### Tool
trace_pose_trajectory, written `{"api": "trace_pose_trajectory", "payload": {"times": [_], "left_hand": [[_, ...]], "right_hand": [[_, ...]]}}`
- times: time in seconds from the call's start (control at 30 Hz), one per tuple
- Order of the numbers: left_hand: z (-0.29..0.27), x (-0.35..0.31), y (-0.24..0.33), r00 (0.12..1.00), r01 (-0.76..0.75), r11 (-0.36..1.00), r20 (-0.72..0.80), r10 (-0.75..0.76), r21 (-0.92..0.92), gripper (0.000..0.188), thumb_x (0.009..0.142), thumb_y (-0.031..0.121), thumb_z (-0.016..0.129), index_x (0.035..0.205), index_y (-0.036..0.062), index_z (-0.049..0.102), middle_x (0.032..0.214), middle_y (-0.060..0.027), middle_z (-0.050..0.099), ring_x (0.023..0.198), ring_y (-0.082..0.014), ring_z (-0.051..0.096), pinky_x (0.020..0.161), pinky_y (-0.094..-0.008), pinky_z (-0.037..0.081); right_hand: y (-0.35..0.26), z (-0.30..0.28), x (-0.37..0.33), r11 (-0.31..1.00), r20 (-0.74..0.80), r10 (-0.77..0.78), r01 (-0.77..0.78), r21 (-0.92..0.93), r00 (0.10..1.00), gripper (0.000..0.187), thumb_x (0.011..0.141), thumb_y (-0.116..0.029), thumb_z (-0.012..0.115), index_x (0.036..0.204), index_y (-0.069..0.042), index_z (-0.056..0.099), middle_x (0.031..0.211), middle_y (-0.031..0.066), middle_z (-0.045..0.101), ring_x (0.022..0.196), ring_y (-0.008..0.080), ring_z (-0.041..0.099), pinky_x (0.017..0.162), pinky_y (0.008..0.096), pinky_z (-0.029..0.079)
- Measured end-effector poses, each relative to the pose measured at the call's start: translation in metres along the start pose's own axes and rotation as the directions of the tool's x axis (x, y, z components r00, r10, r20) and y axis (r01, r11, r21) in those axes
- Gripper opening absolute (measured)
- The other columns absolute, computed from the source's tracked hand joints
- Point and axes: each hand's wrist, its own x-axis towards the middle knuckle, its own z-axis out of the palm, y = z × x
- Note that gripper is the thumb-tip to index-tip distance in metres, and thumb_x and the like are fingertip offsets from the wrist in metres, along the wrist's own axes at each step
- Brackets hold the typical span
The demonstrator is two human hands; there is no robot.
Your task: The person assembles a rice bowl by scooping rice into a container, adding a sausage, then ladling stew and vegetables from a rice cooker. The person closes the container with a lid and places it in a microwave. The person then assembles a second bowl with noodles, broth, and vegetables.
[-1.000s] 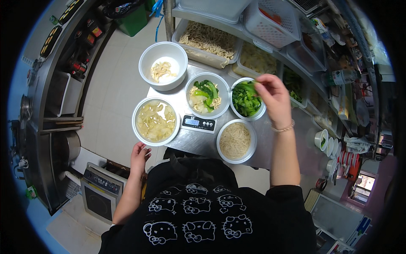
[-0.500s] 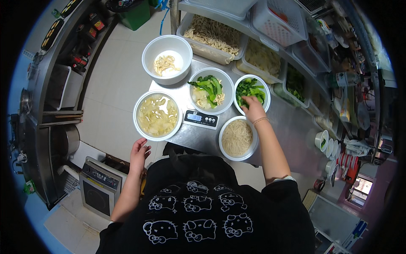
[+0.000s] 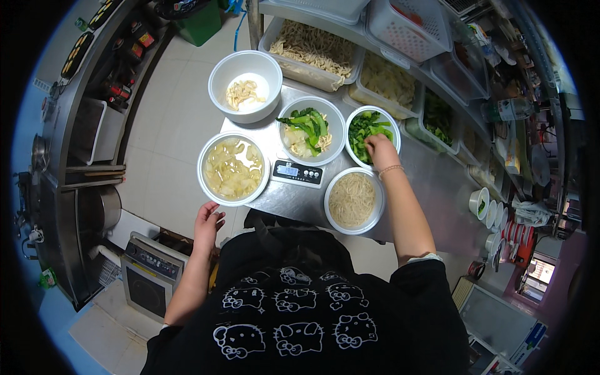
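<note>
My right hand (image 3: 382, 153) reaches over the far-right rim of a white bowl of chopped leafy greens (image 3: 359, 134), its fingers pinched on some of them. To its left, a clear bowl (image 3: 339, 147) on a digital kitchen scale (image 3: 297, 173) holds green stalks, pale cabbage pieces and cream strips. Below my right hand stands a bowl of thin pale noodles (image 3: 352, 200). My left hand (image 3: 208, 222), fingers apart and holding nothing, hovers by the near edge of a bowl of wet pale cabbage (image 3: 232, 172). Behind that, a deep white tub (image 3: 245, 112) contains a few cream strips.
Under the bowls is a steel counter (image 3: 412, 181). Along its back, plastic bins hold thick strips (image 3: 312, 53), pale cabbage (image 3: 387, 81) and leafy greens (image 3: 437, 119), beneath a shelf with a perforated basket (image 3: 409, 31). Small white bowls (image 3: 479, 204) are at the right.
My right hand has shifted slightly right within the greens bowl, its fingers drawing closer together. My left hand stays near the cabbage bowl. The other bowls look the same.
</note>
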Motion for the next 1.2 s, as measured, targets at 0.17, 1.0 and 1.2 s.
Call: {"api": "trace_pose_trajectory", "payload": {"times": [0.17, 1.0, 1.2], "left_hand": [[0.001, 0.000, -0.001, 1.000, 0.010, 1.000, -0.007, -0.010, 0.009, 0.034, 0.092, 0.005, 0.045, 0.126, 0.0075, 0.050, 0.129, -0.0053, 0.052, 0.103, -0.0176, 0.059, 0.088, -0.0331, 0.049], [-0.001, -0.008, -0.012, 0.999, 0.029, 1.000, -0.020, -0.029, -0.012, 0.034, 0.094, 0.007, 0.046, 0.128, 0.0091, 0.049, 0.131, -0.0055, 0.051, 0.103, -0.0169, 0.059, 0.086, -0.0313, 0.048], [-0.002, -0.010, -0.016, 0.998, 0.048, 0.998, -0.030, -0.049, -0.038, 0.035, 0.094, 0.008, 0.047, 0.128, 0.0098, 0.050, 0.131, -0.0053, 0.051, 0.104, -0.0166, 0.059, 0.086, -0.0308, 0.048]], "right_hand": [[-0.021, -0.046, -0.013, 0.931, -0.198, 0.211, -0.135, 0.339, 0.957, 0.015, 0.087, -0.011, 0.065, 0.101, -0.004, 0.066, 0.095, 0.0114, 0.065, 0.074, 0.0224, 0.062, 0.071, 0.0317, 0.051], [-0.196, 0.035, 0.073, 0.963, -0.054, -0.239, 0.229, -0.144, 0.969, 0.016, 0.082, -0.026, 0.066, 0.095, -0.020, 0.070, 0.092, 0.0018, 0.065, 0.095, 0.0233, 0.057, 0.086, 0.0389, 0.037], [-0.192, 0.037, 0.069, 0.968, -0.072, -0.245, 0.240, -0.066, 0.967, 0.010, 0.080, -0.020, 0.065, 0.088, -0.018, 0.071, 0.086, 0.0013, 0.067, 0.088, 0.0225, 0.058, 0.084, 0.0385, 0.037]]}}
